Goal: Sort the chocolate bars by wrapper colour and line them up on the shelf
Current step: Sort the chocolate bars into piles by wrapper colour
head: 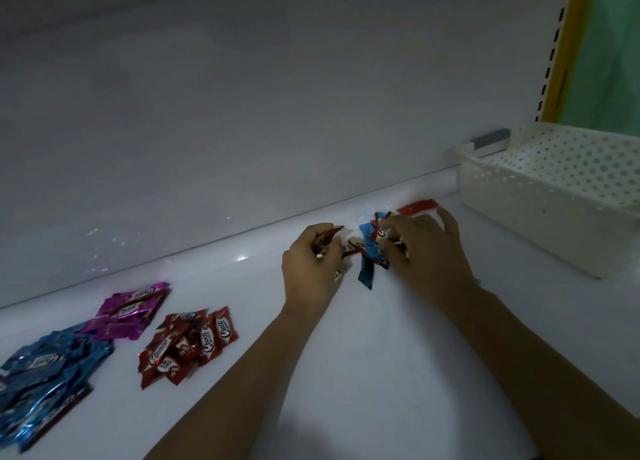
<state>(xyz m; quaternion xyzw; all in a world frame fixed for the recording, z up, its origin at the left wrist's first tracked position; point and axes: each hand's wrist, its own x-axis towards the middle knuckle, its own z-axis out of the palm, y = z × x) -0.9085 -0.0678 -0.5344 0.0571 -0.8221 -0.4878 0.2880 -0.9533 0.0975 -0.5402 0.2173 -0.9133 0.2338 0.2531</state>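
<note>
On the white shelf [346, 373] lie three sorted heaps at the left: blue bars [45, 373], pink bars [130, 312] and red bars [188, 343]. Near the back wall sits a small mixed pile of blue and red bars [369, 251]. My left hand [310, 269] grips a few dark red bars [325, 239] just left of that pile. My right hand [426, 248] pinches a bar from the pile [381, 233], its forefinger stretched toward a lone red bar [417, 206] behind it.
A white perforated plastic basket [526, 217] stands at the right end of the shelf, close to my right hand. The shelf's white back wall [242, 130] rises right behind the pile. A yellow slotted upright [568, 44] runs at the far right.
</note>
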